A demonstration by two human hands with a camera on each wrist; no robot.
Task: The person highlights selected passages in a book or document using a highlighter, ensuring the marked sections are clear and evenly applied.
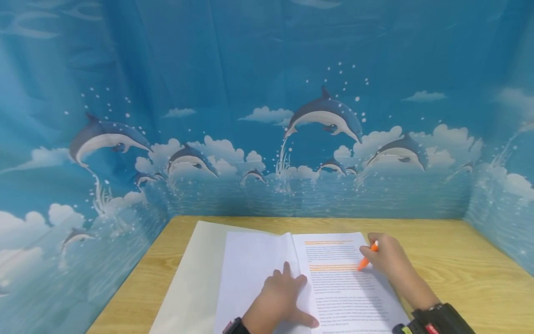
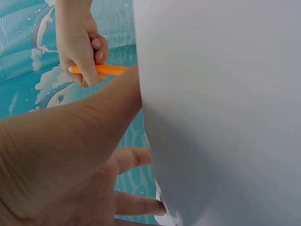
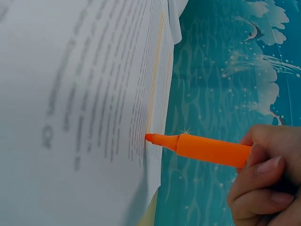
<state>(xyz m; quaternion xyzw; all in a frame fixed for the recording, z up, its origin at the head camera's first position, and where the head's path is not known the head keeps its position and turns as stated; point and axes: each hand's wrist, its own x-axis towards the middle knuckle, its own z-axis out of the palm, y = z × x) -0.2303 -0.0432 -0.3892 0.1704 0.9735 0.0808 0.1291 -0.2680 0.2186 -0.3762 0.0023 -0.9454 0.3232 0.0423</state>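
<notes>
An open stapled-looking stack of printed paper lies on the table, its text page (image 1: 340, 301) on the right and a blank page (image 1: 244, 269) on the left. My right hand (image 1: 390, 260) pinches an orange highlighter (image 1: 365, 262), its tip at the right end of an orange-marked line. In the right wrist view the uncapped tip of the highlighter (image 3: 202, 148) meets the text page (image 3: 94, 94). My left hand (image 1: 279, 297) rests with spread fingers across the fold between the pages. Another orange band runs along the top lines of the text.
Beneath the pages, a pale cover or folder (image 1: 183, 287) reaches out to the left on the wooden table (image 1: 450, 250). A blue curtain (image 1: 250, 93) printed with dolphins stands behind and at both sides. Dark bands sit on both wrists.
</notes>
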